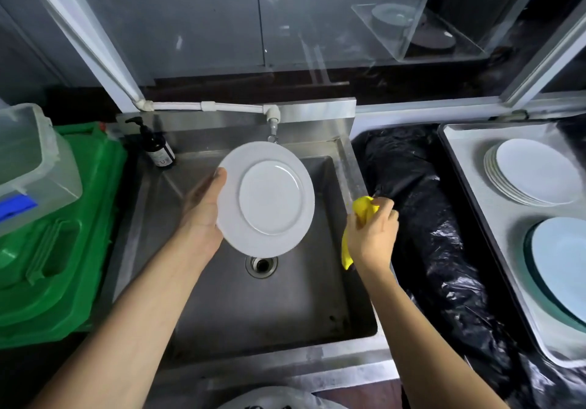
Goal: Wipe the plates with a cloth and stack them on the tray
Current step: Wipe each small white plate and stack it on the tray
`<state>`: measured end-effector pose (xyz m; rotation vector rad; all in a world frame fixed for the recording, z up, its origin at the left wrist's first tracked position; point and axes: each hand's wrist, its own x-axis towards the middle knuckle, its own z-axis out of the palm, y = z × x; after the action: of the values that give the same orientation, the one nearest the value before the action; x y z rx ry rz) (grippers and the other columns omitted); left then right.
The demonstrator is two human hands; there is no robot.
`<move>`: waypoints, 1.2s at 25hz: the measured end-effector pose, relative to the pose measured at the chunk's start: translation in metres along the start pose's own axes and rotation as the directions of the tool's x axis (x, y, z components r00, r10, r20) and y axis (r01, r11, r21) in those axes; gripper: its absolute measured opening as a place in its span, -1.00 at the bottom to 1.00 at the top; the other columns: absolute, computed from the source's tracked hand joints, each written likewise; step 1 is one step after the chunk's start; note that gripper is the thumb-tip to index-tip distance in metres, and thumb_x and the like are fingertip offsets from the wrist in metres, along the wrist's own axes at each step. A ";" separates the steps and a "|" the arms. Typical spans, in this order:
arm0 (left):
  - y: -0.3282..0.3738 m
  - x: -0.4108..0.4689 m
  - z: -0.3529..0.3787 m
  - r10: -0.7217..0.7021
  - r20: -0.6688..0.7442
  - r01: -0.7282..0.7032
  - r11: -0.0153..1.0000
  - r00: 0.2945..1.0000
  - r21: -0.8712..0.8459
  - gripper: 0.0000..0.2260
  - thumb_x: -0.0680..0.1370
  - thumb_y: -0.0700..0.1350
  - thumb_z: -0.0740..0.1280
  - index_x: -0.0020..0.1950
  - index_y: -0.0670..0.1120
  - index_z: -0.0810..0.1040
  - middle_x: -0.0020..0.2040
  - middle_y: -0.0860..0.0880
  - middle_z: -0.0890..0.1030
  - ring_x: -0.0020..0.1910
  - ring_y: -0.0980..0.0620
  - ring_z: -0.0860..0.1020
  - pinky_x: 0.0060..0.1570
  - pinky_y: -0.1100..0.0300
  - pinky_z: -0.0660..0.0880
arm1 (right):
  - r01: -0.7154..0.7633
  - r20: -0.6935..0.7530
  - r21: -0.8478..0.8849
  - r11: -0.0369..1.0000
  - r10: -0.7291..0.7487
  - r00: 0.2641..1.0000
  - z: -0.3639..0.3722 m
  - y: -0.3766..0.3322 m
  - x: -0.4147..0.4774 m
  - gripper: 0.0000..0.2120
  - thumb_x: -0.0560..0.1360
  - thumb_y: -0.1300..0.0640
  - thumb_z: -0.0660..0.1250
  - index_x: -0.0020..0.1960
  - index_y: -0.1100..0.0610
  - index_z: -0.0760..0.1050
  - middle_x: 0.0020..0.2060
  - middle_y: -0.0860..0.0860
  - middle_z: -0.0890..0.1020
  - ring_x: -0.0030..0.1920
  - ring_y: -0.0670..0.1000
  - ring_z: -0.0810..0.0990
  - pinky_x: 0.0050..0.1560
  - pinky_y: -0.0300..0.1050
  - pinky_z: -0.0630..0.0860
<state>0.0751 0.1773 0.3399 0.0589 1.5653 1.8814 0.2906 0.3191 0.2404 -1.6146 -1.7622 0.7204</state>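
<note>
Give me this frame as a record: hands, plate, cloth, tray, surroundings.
left hand: holds white plate by its left rim, over the sink
right hand: grips yellow cloth, apart from the plate
tray: right of the sink; stack of white plates at back, pale blue plates nearer
other: pump bottle at sink's back left, green crate on the left, black plastic between sink and tray

Left forearm [133, 313] bare; right forearm [421, 329] bare; left hand [203, 215], right hand [372, 234] bare.
</note>
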 end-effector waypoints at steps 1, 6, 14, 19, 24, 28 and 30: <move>-0.003 -0.001 0.002 -0.009 -0.026 0.009 1.000 1.000 -0.002 -0.62 0.53 0.00 0.46 0.31 -0.10 0.58 0.24 -0.10 0.65 0.23 -0.13 0.61 0.27 -0.13 0.52 | -0.011 -0.006 -0.056 0.998 0.011 1.000 0.002 0.012 0.004 -0.58 0.45 0.17 0.44 0.23 0.25 0.39 0.05 0.29 0.51 0.05 0.33 0.47 0.10 0.17 0.41; -0.017 -0.011 0.015 -0.020 -0.113 0.026 0.998 0.993 0.049 -0.91 0.55 -0.08 0.44 0.03 -0.03 0.64 0.06 -0.02 0.69 0.06 -0.07 0.65 0.11 0.02 0.58 | -0.090 0.335 -0.465 0.881 0.269 0.903 0.017 0.091 -0.004 -0.37 0.59 -0.01 0.32 0.58 0.08 0.16 0.38 0.23 0.39 0.35 0.30 0.41 0.28 0.15 0.37; -0.021 -0.025 0.038 -0.005 -0.100 0.016 0.994 0.995 0.104 -0.91 0.57 -0.09 0.42 -0.13 0.03 0.59 -0.27 0.20 0.68 -0.14 0.09 0.61 0.14 0.05 0.52 | -0.104 0.311 -0.534 0.839 0.310 0.899 0.017 0.086 -0.001 -0.30 0.57 -0.05 0.31 0.62 -0.04 0.08 0.40 0.16 0.36 0.37 0.23 0.37 0.34 0.14 0.32; -0.022 -0.023 0.037 0.236 0.031 -0.235 0.929 0.971 0.285 -0.85 0.56 0.04 0.39 -0.11 0.01 0.66 -0.22 0.07 0.60 -0.17 0.07 0.49 -0.05 0.08 0.43 | 0.048 0.245 -0.206 0.977 0.004 0.969 0.008 0.034 0.003 -0.51 0.54 0.13 0.34 0.44 0.13 0.37 0.19 0.21 0.50 0.19 0.28 0.48 0.17 0.13 0.37; -0.017 -0.038 0.038 0.474 0.387 -0.602 0.491 0.791 0.630 -0.75 0.61 0.07 0.24 -0.04 -0.08 0.57 -0.25 -0.13 0.55 -0.29 -0.02 0.45 -0.26 0.07 0.41 | -0.063 0.298 0.267 0.962 -0.020 0.954 -0.013 -0.048 0.009 -0.75 0.59 -0.05 0.26 0.13 0.03 0.62 -0.13 -0.10 0.69 -0.01 0.04 0.67 0.05 -0.05 0.54; -0.026 -0.054 0.037 0.478 0.644 -0.723 -0.028 0.597 0.691 -0.84 0.61 0.03 0.28 0.07 0.04 0.62 -0.30 -0.02 0.62 -0.32 -0.10 0.56 -0.33 0.04 0.49 | -0.281 0.425 0.393 0.875 0.098 0.900 -0.028 -0.086 0.017 -0.48 0.51 -0.34 0.25 -0.22 0.07 0.68 -0.36 -0.05 0.72 -0.22 0.04 0.72 -0.03 0.12 0.66; -0.034 -0.056 0.035 0.404 0.714 -0.705 -0.202 0.572 0.679 -0.89 0.56 -0.04 0.33 0.05 0.04 0.62 -0.29 0.00 0.64 -0.33 -0.09 0.60 -0.42 0.04 0.51 | -0.319 0.491 0.299 0.899 0.142 0.860 -0.032 -0.090 0.020 -0.57 0.52 -0.18 0.39 -0.32 0.15 0.67 -0.45 -0.02 0.68 -0.35 0.01 0.69 -0.09 0.09 0.70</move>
<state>0.1494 0.1793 0.3401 1.9027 2.5416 0.7063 0.2560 0.3291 0.3310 -1.4829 -1.6036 1.5668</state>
